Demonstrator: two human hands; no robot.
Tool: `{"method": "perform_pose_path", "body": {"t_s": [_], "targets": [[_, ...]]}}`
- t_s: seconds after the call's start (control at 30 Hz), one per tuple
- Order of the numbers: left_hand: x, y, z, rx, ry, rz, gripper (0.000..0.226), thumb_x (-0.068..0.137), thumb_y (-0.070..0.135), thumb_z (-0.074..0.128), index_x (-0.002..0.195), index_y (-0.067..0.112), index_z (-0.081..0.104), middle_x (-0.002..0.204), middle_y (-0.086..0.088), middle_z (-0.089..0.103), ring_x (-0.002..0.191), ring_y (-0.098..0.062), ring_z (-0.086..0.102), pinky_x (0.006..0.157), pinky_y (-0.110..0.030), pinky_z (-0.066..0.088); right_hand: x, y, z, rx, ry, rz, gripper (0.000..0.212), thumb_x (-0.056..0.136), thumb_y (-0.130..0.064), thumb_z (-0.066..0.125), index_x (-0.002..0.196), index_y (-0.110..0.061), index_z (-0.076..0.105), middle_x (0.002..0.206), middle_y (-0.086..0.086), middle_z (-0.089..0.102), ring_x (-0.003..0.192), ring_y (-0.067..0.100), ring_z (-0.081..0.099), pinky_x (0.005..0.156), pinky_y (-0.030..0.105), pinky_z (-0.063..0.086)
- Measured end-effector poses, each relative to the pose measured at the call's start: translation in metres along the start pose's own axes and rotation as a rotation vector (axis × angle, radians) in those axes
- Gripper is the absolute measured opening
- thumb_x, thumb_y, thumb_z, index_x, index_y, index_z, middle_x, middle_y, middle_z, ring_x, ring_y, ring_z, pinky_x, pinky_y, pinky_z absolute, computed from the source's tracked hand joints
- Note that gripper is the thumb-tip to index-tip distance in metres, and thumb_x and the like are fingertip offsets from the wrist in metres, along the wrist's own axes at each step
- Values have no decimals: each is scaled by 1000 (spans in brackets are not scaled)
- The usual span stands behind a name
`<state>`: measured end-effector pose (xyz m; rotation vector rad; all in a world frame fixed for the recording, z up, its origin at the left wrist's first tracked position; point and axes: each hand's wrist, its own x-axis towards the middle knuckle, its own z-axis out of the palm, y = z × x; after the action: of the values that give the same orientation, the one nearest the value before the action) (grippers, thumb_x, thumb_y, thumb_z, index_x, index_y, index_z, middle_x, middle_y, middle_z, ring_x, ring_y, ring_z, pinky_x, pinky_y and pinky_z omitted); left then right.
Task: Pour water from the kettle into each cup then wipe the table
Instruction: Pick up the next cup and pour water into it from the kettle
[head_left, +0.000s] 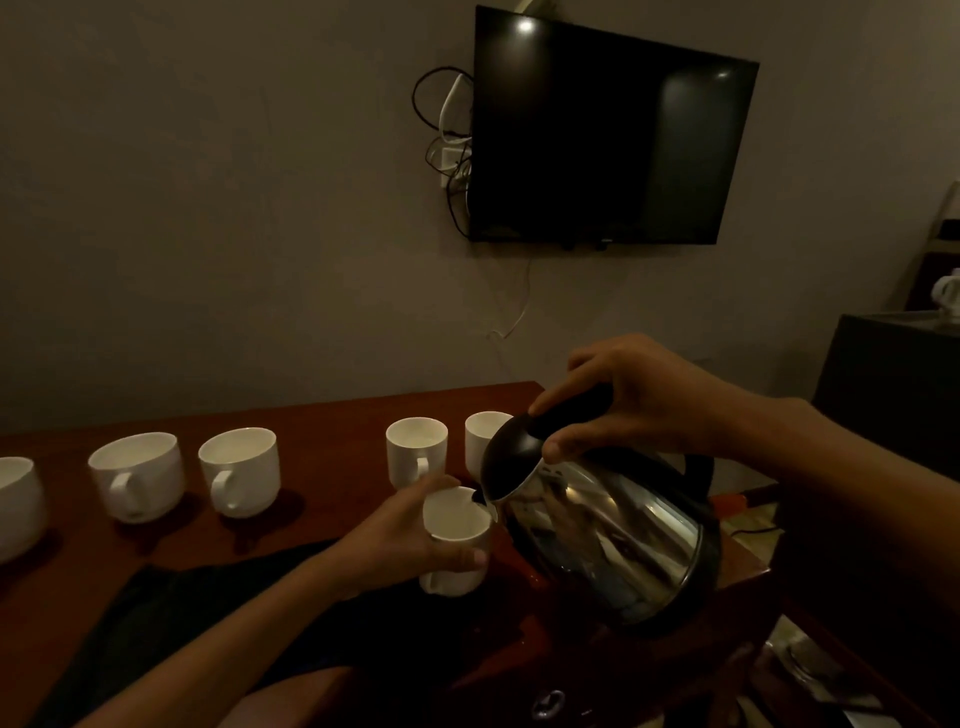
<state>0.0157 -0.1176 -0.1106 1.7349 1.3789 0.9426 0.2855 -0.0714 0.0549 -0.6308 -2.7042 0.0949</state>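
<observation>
Now right hand (631, 400) grips kettle (602, 530) handle, tilting spout into cup (457, 540); left hand (410, 540) clasps cup, steadying.

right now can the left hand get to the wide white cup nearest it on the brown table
Probably not yet: the left hand holds the small white cup under the spout of the steel kettle. Once freed, bare brown wooden table lies between it and the wide white cup.

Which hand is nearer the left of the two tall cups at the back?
Left. The left hand grips the near cup just in front of that tall cup; the right hand holds the kettle farther right.
</observation>
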Motion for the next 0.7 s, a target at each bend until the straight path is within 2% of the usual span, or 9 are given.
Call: {"method": "perform_pose_path", "body": {"t_s": [0.23,0.37,0.47,0.57,0.7], "targets": [[-1,3,1,-27,-1,-6,64,71,29,86,119,43,46,124,16,55,110,7,55,80,-13,49,9,-6,-5,3,-64,5,36,83,-39,77,117,-25,73,94,-24,57,90,-12,57,72,6,46],[-1,1,-1,-35,-29,-10,69,70,33,86,125,41,44,128,16,52,116,3,53,89,-17,50,14,-10,-7,-19,-87,0,37,83,-42,76,117,-28,73,94,-27,56,91,-13,57,72,7,46],[-1,0,-1,-44,-33,-13,69,69,34,86,120,46,41,128,19,50,116,2,52,87,-16,48,16,-11,-7,-19,-97,5,37,82,-43,76,117,-29,73,94,-27,56,92,-12,57,72,8,47],[-2,-1,-1,-49,-36,2,71,65,40,86,122,45,44,130,15,54,121,-1,54,90,-19,49,17,-10,-7,-13,-96,-4,36,83,-42,76,116,-28,73,93,-24,57,91,-11,58,72,7,47],[-3,2,-1,-55,-38,-13,68,65,38,85,119,46,43,127,16,53,119,0,53,92,-19,48,17,-9,-8,11,-104,5,37,82,-40,77,116,-26,74,94,-23,58,92,-9,59,74,7,47]]}}
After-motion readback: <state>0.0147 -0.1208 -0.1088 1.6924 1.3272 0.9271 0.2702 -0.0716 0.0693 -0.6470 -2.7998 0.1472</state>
